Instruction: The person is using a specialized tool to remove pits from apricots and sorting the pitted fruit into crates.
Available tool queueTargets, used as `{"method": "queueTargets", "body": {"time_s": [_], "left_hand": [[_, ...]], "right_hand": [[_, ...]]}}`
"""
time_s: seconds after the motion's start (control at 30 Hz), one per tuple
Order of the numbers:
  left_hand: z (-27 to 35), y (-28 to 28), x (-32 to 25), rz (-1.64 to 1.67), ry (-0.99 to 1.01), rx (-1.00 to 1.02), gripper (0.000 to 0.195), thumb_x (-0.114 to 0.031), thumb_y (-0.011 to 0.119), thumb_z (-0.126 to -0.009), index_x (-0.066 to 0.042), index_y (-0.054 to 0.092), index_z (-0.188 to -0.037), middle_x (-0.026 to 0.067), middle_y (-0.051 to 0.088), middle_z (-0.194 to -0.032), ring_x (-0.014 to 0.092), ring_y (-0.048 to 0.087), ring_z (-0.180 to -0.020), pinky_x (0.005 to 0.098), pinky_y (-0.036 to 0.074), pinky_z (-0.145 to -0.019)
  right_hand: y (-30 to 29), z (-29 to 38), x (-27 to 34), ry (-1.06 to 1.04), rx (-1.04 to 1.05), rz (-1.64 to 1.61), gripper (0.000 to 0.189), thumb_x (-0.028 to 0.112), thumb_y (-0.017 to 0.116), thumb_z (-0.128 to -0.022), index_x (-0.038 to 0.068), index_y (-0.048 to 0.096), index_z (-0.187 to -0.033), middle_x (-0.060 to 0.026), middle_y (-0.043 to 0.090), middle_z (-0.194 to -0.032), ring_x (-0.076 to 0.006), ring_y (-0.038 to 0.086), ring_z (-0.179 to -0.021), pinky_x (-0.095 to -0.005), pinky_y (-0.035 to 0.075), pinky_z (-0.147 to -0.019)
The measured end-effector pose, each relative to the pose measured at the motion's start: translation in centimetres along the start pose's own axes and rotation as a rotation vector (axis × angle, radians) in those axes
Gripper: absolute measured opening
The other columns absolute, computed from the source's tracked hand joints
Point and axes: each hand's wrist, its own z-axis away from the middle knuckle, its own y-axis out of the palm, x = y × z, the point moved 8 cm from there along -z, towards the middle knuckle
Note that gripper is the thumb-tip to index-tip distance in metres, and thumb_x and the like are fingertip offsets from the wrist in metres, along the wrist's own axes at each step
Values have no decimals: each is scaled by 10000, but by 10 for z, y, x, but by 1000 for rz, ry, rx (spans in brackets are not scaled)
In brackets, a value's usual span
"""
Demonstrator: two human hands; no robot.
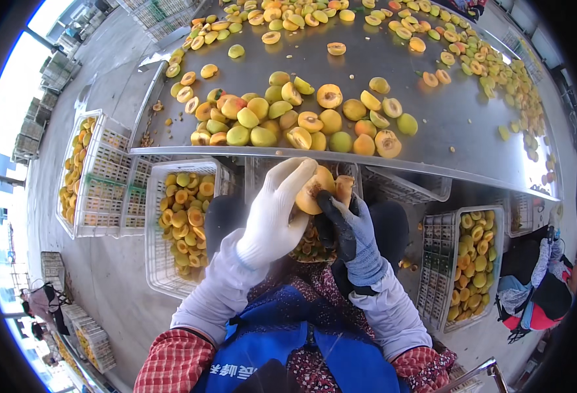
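Observation:
My left hand [278, 211], in a white knit glove, grips a yellow peach half [313, 189] just past the table's near edge. Its cut face shows a brownish hollow. My right hand [345, 226] wears a blue-grey glove with black-coated fingers. Those fingers press against the fruit's right side and close around a small tool with a wooden handle [344, 186], whose working end is hidden. Below both hands, a container between my knees holds fruit scraps [313, 245], partly covered by the gloves. Beyond the edge lies a pile of peach halves [269, 118], some cut side up.
The metal table [278, 64] has a raised near lip, with more halves along its far and right sides. Fruit-filled plastic crates stand at left [151, 245], far left [104, 182] and right [433, 265]. A person [534, 290] sits at far right.

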Motion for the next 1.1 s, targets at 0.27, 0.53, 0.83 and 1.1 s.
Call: {"method": "queueTargets", "body": {"time_s": [0.27, 0.53, 0.83, 1.1], "left_hand": [[47, 23, 10, 945, -452, 17, 750, -542, 490, -927, 12, 341, -1410, 140, 498, -1295, 191, 505, -1146, 280, 473, -839], [76, 8, 25, 876, -657, -188, 431, -336, 388, -1022, 18, 546, -1210, 80, 636, -1008, 122, 595, -896, 253, 465, -827], [100, 8, 21, 851, -702, -129, 286, -218, 444, -1005, -1, 589, -1122, 58, 632, -930, 98, 581, -818, 226, 461, -744], [107, 11, 22, 525, -659, -115, 284, -191, 382, -1015, 14, 561, -1098, 65, 582, -758, 103, 553, -559, 220, 471, -534]], "right_hand": [[3, 42, -9, -109, 0, 17, 308, 105, 639, -883, 33, 541, -1166, -18, 579, -765, -61, 499, -532, -190, 381, -452], [30, 84, 5, -753, 10, 1074, 353, 127, 598, -867, 15, 495, -1185, -121, 583, -927, -234, 588, -731, -318, 489, -635], [36, 90, -36, -523, 91, 1194, 266, 128, 646, -810, 50, 487, -1008, -188, 590, -778, -392, 614, -683, -439, 479, -566], [20, 95, -80, -419, 106, 761, 357, 131, 561, -894, -9, 447, -1202, -173, 623, -860, -320, 640, -743, -389, 488, -618]]}}
